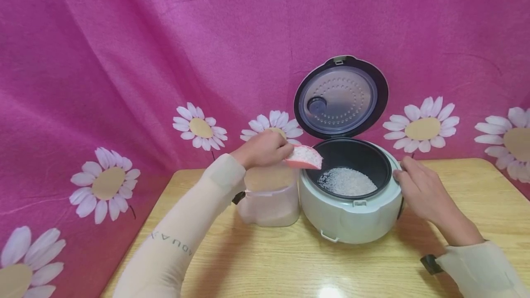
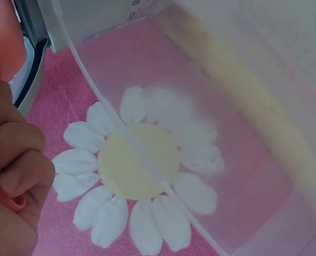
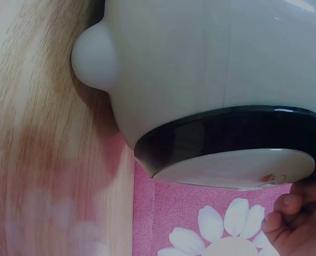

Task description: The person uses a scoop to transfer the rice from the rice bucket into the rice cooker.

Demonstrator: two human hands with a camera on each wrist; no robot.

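Note:
My left hand (image 1: 265,148) grips the handle of a red scoop (image 1: 304,163) heaped with white rice. The scoop's tip reaches over the left rim of the rice cooker (image 1: 348,220), and the left wrist view shows curled fingers (image 2: 19,154) round the handle. More rice (image 1: 348,181) lies in the cooker's dark inner pot (image 1: 331,153). On the cooker's right side rests my right hand (image 1: 426,190), thumb near the rim. In the right wrist view its bent fingers (image 3: 291,205) touch the edge of the cooker's side panel (image 3: 238,168).
A translucent plastic container (image 1: 269,208) stands left of the cooker, partly under my left hand. The cooker's lid (image 1: 341,98) stands raised at the back. All rests on a wooden table (image 1: 265,261), before a pink cloth (image 1: 232,49) printed with daisies.

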